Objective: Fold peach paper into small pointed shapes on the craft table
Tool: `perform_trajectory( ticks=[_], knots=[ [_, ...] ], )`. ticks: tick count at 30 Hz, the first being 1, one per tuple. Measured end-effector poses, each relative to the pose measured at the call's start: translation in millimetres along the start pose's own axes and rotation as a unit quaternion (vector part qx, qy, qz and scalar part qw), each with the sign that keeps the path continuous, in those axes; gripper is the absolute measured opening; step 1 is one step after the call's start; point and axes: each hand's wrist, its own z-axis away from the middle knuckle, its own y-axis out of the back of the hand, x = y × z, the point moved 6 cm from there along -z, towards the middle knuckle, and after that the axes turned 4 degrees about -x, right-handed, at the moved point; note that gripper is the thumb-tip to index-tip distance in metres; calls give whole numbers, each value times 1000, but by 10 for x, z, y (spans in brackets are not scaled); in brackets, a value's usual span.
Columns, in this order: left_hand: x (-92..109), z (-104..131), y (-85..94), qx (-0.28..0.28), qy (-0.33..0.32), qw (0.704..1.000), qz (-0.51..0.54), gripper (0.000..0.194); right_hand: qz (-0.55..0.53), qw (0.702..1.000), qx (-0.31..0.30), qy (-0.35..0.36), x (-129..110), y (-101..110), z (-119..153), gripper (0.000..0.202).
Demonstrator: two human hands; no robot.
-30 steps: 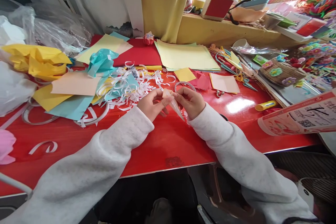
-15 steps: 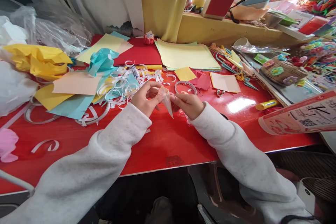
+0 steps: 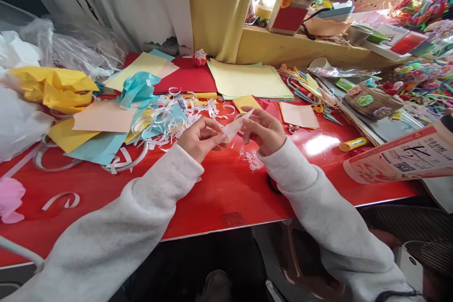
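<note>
A small pale folded paper (image 3: 233, 128), narrow and pointed at its upper right end, is held above the red table. My left hand (image 3: 202, 139) pinches its lower left end between thumb and fingers. My right hand (image 3: 264, 131) is at the paper's right side, fingers curved around its pointed end; whether the fingertips press on it is hard to tell. Beyond the hands lie a yellow paper square (image 3: 247, 103) and a pale pink square (image 3: 300, 115). White curled paper strips (image 3: 163, 120) are heaped to the left of my left hand.
The red table (image 3: 219, 198) holds coloured sheets (image 3: 102, 117) and tape rings at left, and yellow sheets (image 3: 253, 80) at the back. A pink-and-white cup (image 3: 399, 158), a yellow tube (image 3: 354, 144) and a decorated basket (image 3: 375, 99) are at right.
The folded paper has turned from pointing down to pointing up and right. My right hand has shifted right and its fingers have spread. The view has shifted slightly.
</note>
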Motion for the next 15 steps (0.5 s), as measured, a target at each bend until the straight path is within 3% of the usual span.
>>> perform_trajectory(
  ticks=[3, 9, 12, 15],
  knots=[
    [-18, 11, -52, -34, 1, 999, 16, 19, 9, 999, -42, -19, 49, -84, 8, 30],
    [-7, -10, -70, -71, -70, 994, -52, 12, 70, 997, -6, 22, -10, -82, 31, 35],
    [-14, -7, -90, -97, -82, 991, -37, 12, 127, 991, -37, 33, -16, -140, 42, 37],
    [4, 6, -72, -76, -103, 990, -52, 8, 139, 988, -63, -7, 40, -191, 61, 35]
  ],
)
